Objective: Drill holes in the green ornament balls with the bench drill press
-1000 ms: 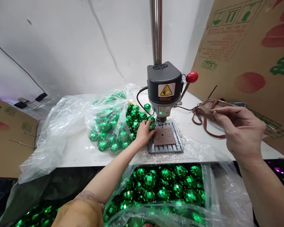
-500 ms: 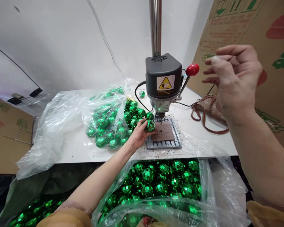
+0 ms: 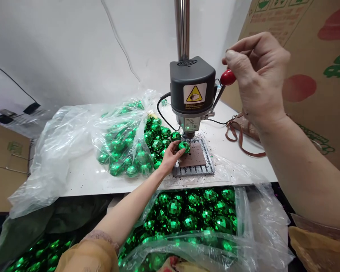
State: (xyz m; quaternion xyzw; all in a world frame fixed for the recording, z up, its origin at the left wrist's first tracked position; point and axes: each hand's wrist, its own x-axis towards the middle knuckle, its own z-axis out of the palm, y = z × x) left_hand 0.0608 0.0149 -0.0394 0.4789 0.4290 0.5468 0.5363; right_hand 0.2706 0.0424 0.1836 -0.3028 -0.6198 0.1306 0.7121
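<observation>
My left hand (image 3: 172,155) reaches forward and pinches a shiny green mirrored ball (image 3: 184,147) between thumb and fingers. The ball is beneath the chuck of a small black drill press (image 3: 192,87), over a brown board (image 3: 197,154) on the grey slotted base (image 3: 194,172). The ball hides the drill tip. My right hand (image 3: 259,71) is raised beside the red knob (image 3: 227,77) of the press lever, its fingers curled in towards the thumb. It overlaps the knob's right edge; whether they touch I cannot tell. Nothing shows between those fingers.
Several more green balls (image 3: 156,144) spill from a clear plastic bag (image 3: 73,130) on the white table (image 3: 102,183). Below the front edge, another plastic-lined heap of balls (image 3: 174,207) lies close. A brown bag (image 3: 245,126) with a strap and cardboard boxes (image 3: 308,113) stand right.
My right hand has moved left to the red knob and its fingers have curled in. My left hand has brought the ball under the drill chuck. The view has shifted slightly.
</observation>
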